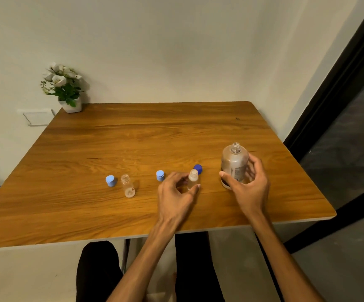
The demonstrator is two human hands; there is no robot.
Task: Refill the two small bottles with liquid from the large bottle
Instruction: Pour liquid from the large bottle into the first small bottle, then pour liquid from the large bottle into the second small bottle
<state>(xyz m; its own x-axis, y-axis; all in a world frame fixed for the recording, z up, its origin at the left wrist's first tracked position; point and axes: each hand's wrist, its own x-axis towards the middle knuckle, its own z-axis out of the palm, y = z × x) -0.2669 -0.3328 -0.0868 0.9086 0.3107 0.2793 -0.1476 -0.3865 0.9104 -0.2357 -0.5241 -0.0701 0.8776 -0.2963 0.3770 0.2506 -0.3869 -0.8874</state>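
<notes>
The large clear bottle [234, 164] stands uncapped on the wooden table [133, 136], and my right hand [249, 184] curls round its lower half. Left of it a small clear bottle [193, 179] stands open; my left hand [176, 195] holds its body between thumb and fingers. A second small bottle [127, 185], also open, stands alone further left. Two light blue caps lie on the table: one cap [110, 180] beside the left bottle, the other cap [160, 175] by my left fingers. A dark blue cap [198, 168] lies behind the held small bottle.
A white pot of artificial flowers [64, 88] stands at the table's far left corner against the wall. The table's near edge runs just above my knees. A dark door frame [340, 88] rises to the right.
</notes>
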